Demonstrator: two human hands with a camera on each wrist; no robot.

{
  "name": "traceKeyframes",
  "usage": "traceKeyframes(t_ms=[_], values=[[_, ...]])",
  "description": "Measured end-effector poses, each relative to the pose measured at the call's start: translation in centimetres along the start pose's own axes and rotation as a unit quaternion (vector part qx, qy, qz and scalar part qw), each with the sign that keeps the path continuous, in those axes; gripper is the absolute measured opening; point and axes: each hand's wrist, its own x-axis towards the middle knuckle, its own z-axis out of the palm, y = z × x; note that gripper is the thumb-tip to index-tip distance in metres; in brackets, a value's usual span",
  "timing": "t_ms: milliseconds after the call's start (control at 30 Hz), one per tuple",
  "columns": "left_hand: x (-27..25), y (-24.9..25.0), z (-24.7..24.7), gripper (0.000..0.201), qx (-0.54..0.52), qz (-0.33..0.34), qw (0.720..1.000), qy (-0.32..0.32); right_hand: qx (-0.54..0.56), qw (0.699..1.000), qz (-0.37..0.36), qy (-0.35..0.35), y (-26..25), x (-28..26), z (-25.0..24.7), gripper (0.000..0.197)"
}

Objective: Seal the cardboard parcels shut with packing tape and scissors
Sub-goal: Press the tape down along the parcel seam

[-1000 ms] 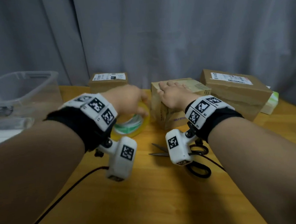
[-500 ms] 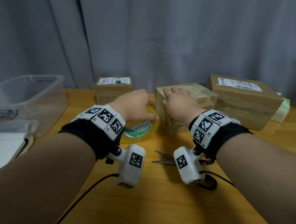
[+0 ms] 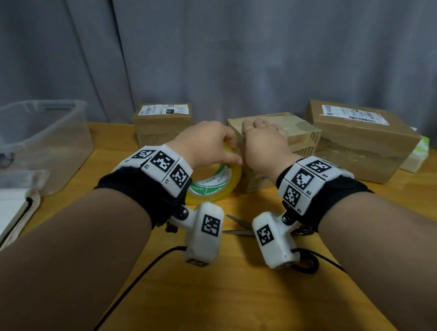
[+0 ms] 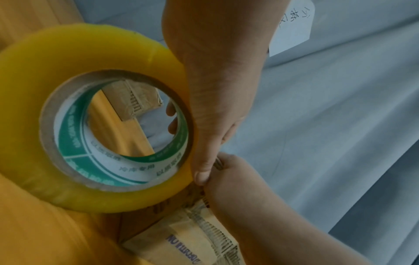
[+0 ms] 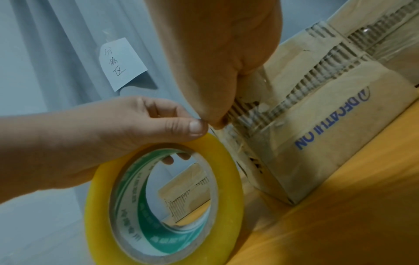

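Observation:
My left hand grips the yellow packing tape roll, thumb on the outer rim and fingertips through the core. The roll stands tilted on the table against the left side of the middle cardboard parcel. My right hand lies flat on that parcel's top, and its thumb presses on the upper left edge, right beside my left thumb. Clear tape shows on the parcel's side below my right hand. The scissors lie on the table under my wrists, blades pointing left.
A small labelled parcel stands at the back left and a larger one at the right, with a green-white pack behind it. A clear plastic bin and a notebook are at the left. A grey curtain hangs behind the wooden table.
My left hand has brought the tape roll to the right, up against the middle parcel. Both thumbs now meet at the parcel's upper left edge. The right hand stays on the parcel's top.

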Motion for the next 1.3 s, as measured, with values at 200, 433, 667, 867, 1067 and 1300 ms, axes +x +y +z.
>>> traceKeyframes(t_ms=[200,433,667,867,1067,1300], values=[[-0.6,-0.6,0.0,0.029,-0.026,-0.013,1.0,0.01,0.027,0.999,-0.02,0.015,0.6,-0.1,-0.1,0.052],[-0.8,-0.9,-0.1,0.019,-0.027,-0.009,1.0,0.012,0.006,0.999,-0.033,0.007,0.5,-0.2,-0.1,0.061],[-1.2,-0.8,-1.2,0.033,0.064,0.025,0.997,-0.043,0.027,0.999,-0.026,0.021,0.5,-0.3,0.1,0.05],[-1.7,-1.1,-1.5,0.034,0.095,0.016,0.993,-0.066,0.026,0.999,-0.026,0.029,0.4,-0.4,0.2,0.049],[-1.4,-0.1,-1.7,0.03,0.119,0.007,0.986,-0.113,0.03,0.999,-0.028,0.026,0.5,-0.4,0.1,0.047],[-1.9,0.0,-1.4,0.036,0.061,-0.017,0.997,-0.043,0.014,1.0,-0.026,0.009,0.5,-0.3,-0.2,0.062]])
